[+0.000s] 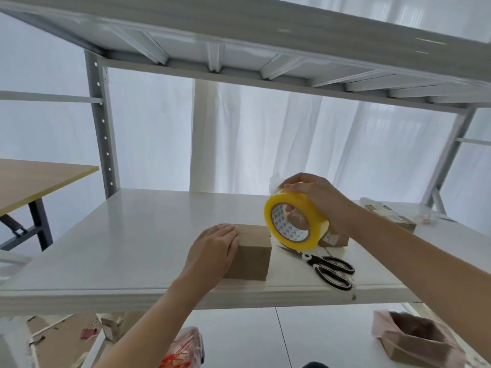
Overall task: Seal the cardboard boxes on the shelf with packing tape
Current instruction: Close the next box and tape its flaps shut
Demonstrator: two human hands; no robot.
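Note:
A small brown cardboard box (pixel 252 257) sits on the white shelf (pixel 127 240) near its front edge. My left hand (pixel 215 251) lies flat on the box's top left part, fingers straight. My right hand (pixel 318 197) grips a big roll of yellow packing tape (pixel 295 219) from above, held in the air just right of the box and above the shelf. A second cardboard box (pixel 334 239) with a white label is mostly hidden behind the roll.
Black-handled scissors (pixel 329 268) lie on the shelf right of the box. A flat packet (pixel 390 215) rests at the back right. The upper shelf (pixel 239 49) hangs overhead. A wooden table (pixel 34 179) stands left; bags and cardboard scraps lie on the floor below.

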